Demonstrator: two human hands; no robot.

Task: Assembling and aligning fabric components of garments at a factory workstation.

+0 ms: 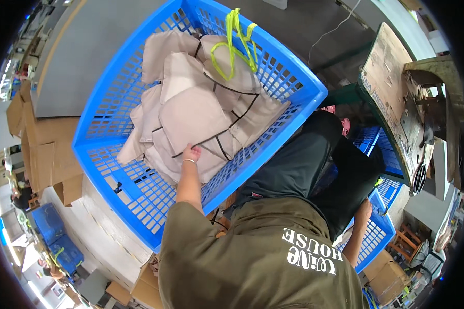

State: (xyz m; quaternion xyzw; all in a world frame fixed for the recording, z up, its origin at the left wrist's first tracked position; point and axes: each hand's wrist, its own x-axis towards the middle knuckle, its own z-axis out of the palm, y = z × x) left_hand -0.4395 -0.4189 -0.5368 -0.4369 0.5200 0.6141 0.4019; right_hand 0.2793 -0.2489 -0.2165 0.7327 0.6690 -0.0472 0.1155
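The big blue basket (139,206) serves as the landmark: inside it lies a loose heap of beige fabric pieces (193,116), piled toward its far side, with a yellow-green cord (235,44) tied on its far rim. The left hand (191,153) reaches over the near wall, fingers pressed onto the heap's near edge, seemingly pinching a piece, though the closure is hidden. Right of the basket, the right hand (364,210) rests on a smaller blue crate (376,234), fingers curled out of sight, likely bracing the lean.

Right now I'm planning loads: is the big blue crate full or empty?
Partly full: beige fabric pieces pile in the blue crate, bare floor showing near the left hand.
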